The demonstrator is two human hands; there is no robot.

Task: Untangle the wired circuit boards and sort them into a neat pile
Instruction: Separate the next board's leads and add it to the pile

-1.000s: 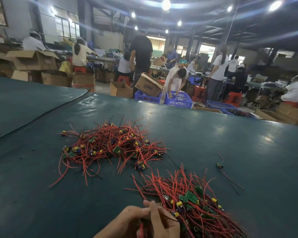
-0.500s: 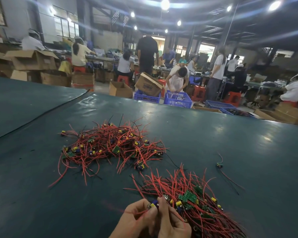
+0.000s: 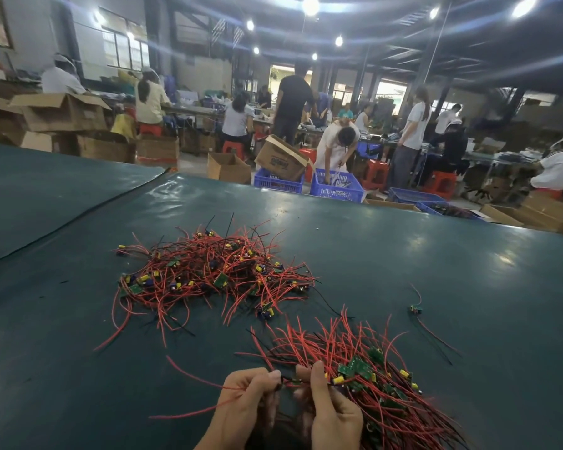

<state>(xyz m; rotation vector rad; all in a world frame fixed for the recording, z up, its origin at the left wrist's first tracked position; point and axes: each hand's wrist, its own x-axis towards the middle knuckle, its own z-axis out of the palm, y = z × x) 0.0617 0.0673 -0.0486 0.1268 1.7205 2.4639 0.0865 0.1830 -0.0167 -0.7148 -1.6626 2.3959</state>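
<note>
1. At the near edge of a dark green vinyl-covered surface (image 3: 436, 271), a person's left hand (image 3: 247, 397) and right hand (image 3: 332, 414) work close together, nearly fingertip to fingertip, each with its fingers curled.
2. Between them sits a small green circuit board with red wires (image 3: 292, 381). The left hand pinches it with thumb and fingertips, while the right hand's thumb and forefinger close on it from the other side.
3. Two loose red wire ends (image 3: 189, 371) trail from the left hand across the surface towards its left edge.
4. The right hand lies against a sorted pile of green boards with yellow parts (image 3: 381, 394). The pile's red wires lie largely side by side, some fanning towards the far edge and the rest running to the near right corner.
5. Further in, around the middle of the surface and left of the hands, a tangled heap of red-wired boards (image 3: 208, 271) sprawls with wires looping in every direction. Only a narrow strip of bare surface separates it from the sorted pile.
6. A lone wired board (image 3: 415, 309) lies by itself towards the right edge, well apart from both piles.
7. Beyond the far edge, workers (image 3: 291, 102) stand or bend over blue plastic crates (image 3: 335, 190) and open brown cardboard boxes (image 3: 62, 112) on a factory floor lit by bright ceiling lamps (image 3: 310, 4).
</note>
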